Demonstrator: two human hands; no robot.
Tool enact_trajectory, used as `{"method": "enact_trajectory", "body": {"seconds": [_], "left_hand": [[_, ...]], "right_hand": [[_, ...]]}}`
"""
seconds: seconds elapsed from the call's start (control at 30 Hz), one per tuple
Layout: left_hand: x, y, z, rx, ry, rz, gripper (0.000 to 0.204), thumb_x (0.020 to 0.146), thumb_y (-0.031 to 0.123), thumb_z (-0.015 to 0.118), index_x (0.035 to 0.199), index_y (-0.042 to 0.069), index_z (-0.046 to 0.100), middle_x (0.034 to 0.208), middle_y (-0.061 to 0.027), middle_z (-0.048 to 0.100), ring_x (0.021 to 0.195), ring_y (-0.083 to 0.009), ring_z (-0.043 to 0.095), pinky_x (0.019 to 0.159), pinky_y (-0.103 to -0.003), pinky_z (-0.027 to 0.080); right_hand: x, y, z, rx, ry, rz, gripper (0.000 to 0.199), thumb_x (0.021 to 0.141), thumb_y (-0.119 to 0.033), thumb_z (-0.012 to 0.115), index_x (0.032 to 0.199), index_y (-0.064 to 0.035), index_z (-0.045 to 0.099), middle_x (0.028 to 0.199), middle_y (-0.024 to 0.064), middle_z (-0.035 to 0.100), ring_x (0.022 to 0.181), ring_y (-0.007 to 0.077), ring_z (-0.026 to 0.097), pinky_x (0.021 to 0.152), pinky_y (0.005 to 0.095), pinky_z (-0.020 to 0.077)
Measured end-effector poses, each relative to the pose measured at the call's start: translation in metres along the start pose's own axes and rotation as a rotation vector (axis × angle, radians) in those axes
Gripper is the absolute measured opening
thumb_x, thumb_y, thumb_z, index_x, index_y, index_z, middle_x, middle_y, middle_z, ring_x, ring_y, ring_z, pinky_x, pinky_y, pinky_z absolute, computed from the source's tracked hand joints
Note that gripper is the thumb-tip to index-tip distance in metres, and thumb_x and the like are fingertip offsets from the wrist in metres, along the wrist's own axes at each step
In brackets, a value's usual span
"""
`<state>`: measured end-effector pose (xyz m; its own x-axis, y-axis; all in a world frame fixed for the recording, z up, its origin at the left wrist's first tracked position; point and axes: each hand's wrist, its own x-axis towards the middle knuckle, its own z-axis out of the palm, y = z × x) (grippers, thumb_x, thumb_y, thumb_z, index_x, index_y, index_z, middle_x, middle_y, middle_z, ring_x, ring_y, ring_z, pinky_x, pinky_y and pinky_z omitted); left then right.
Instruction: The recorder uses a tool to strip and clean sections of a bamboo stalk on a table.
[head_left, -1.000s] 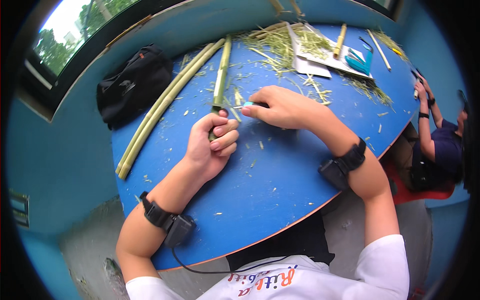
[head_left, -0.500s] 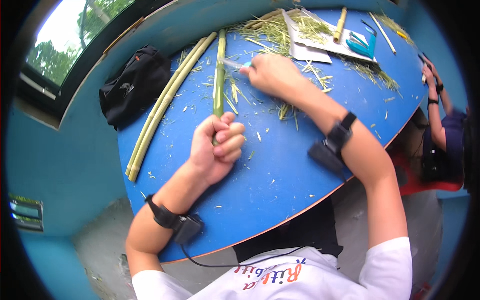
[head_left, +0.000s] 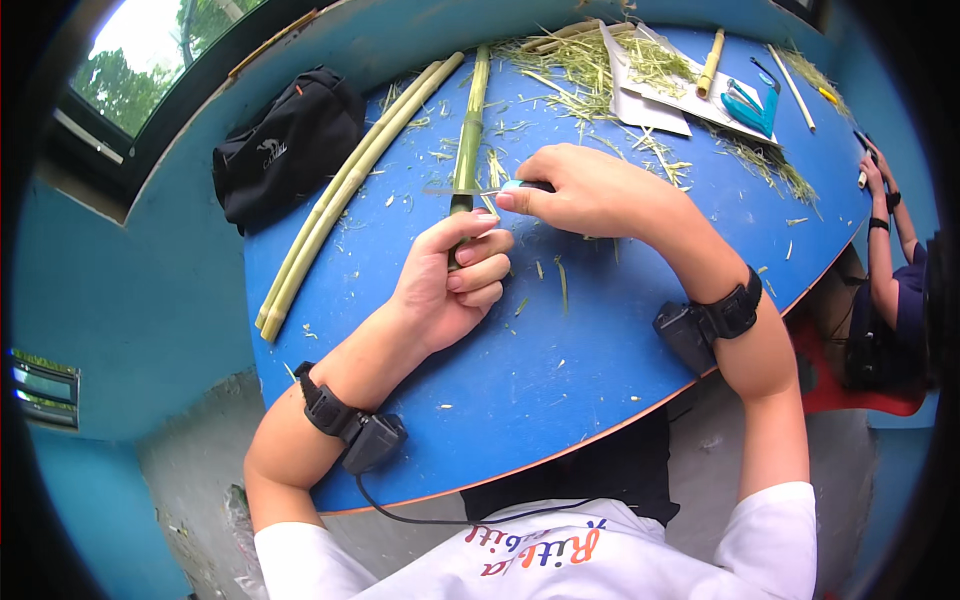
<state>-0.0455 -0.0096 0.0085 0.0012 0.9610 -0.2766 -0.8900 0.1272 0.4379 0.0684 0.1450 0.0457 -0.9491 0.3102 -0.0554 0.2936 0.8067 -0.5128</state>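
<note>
My left hand is wrapped round the near end of a green jointed cane, which points away from me over the blue table. My right hand grips the handle of a knife, dark with a light blue part. Its thin blade lies crosswise over the cane, just beyond my left fingers. Along the cane's upper face run paler, scraped strips. To its left, two long pale-green canes lie side by side.
Thin green shavings are heaped at the back, partly on white sheets. A teal tool and a short cane piece rest there too. A black bag sits at the left edge. Another person's hands are at the far right.
My right hand has drawn the knife along the cane toward me, from its far part to near my left hand. The left hand still grips the cane's near end.
</note>
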Motion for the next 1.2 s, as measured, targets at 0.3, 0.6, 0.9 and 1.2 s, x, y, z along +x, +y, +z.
{"method": "enact_trajectory", "body": {"seconds": [0.3,0.6,0.9,1.2], "left_hand": [[0.004,0.001,0.003,-0.095,0.038,-0.040,0.011,0.086,0.005,0.044,0.079,0.012,0.044,0.053,0.0073,0.032,0.038,-0.0023,0.024,0.034,-0.020,0.016],[0.004,-0.001,-0.008,-0.037,-0.057,-0.026,0.015,0.086,0.003,0.040,0.077,0.015,0.039,0.056,0.0069,0.032,0.039,-0.0028,0.025,0.034,-0.020,0.016],[0.015,-0.007,-0.003,0.088,-0.045,0.005,0.011,0.089,0.009,0.046,0.080,0.012,0.040,0.060,0.0059,0.034,0.043,-0.0017,0.028,0.038,-0.018,0.022],[0.020,-0.014,0.005,0.146,0.025,0.036,0.016,0.086,0.004,0.043,0.074,0.012,0.036,0.059,0.0061,0.031,0.044,-0.0014,0.027,0.037,-0.019,0.020]], "right_hand": [[0.006,-0.001,0.015,-0.122,0.204,-0.028,0.043,0.085,-0.039,0.052,0.075,0.0023,0.059,0.070,0.0228,0.058,0.069,0.0406,0.055,0.061,0.0468,0.0416],[0.048,0.038,0.010,-0.192,0.285,-0.004,0.047,0.089,-0.041,0.049,0.080,0.0029,0.061,0.077,0.0253,0.061,0.076,0.0407,0.059,0.068,0.0471,0.0463],[0.004,0.011,-0.002,-0.157,0.117,-0.049,0.047,0.089,-0.038,0.048,0.074,0.0064,0.055,0.068,0.0273,0.054,0.067,0.0425,0.053,0.060,0.0473,0.0392],[-0.002,-0.001,-0.003,-0.315,0.096,-0.030,0.045,0.087,-0.040,0.050,0.078,0.0025,0.061,0.073,0.0226,0.061,0.073,0.0404,0.059,0.066,0.0466,0.0458]]}}
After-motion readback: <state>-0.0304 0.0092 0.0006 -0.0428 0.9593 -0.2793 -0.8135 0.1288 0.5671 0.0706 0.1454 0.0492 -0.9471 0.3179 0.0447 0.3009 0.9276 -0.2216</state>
